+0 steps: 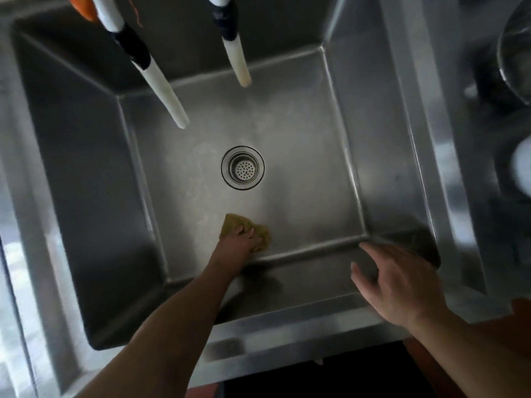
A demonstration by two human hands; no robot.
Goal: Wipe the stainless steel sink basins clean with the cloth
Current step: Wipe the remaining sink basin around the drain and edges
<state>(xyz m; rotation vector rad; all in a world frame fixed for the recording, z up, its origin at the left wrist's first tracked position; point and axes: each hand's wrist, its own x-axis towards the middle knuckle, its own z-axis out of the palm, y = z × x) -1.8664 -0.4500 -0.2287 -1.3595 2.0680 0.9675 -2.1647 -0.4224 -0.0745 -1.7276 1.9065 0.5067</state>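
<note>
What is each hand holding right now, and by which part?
The left hand presses the cloth from on top, fingers curled over its bunched middle. The right hand holds nothing.

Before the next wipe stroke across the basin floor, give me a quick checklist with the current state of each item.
1. Left hand grips the cloth: ok.
2. Cloth lies on the basin floor, near the front edge: ok.
3. Right hand holds nothing, fingers spread over the front wall: ok.
4. Drain strainer seated and uncovered: ok.
5. Two spouts hang above the stroke path, no water visible: ok.
6. Floor already clean: cannot tell; faint marks near the drain.
</note>
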